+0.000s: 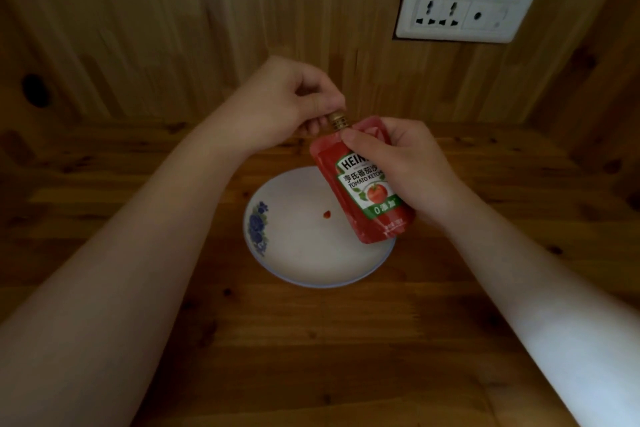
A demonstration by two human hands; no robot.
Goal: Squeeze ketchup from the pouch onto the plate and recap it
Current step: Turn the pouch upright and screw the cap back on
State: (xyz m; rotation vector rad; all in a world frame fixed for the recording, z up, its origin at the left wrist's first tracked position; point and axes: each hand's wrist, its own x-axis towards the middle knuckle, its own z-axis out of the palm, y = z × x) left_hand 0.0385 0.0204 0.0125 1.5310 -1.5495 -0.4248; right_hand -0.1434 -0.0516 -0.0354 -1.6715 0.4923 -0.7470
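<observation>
My right hand point(405, 166) grips the red ketchup pouch point(363, 184) above the white plate point(311, 253), spout up and tilted. The label reads "HEIN", partly covered, "TOMATO KETCH", and some Chinese characters. My left hand point(287, 104) pinches the gold cap point(338, 120) on the spout. A small ketchup drop point(326, 214) lies on the plate, which stands on the wooden surface point(311, 357).

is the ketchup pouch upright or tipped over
Upright, leaning slightly: the ketchup pouch is held in the right hand, spout up, above the plate.

Pouch point(363, 184) above plate point(298, 253), right side
</observation>
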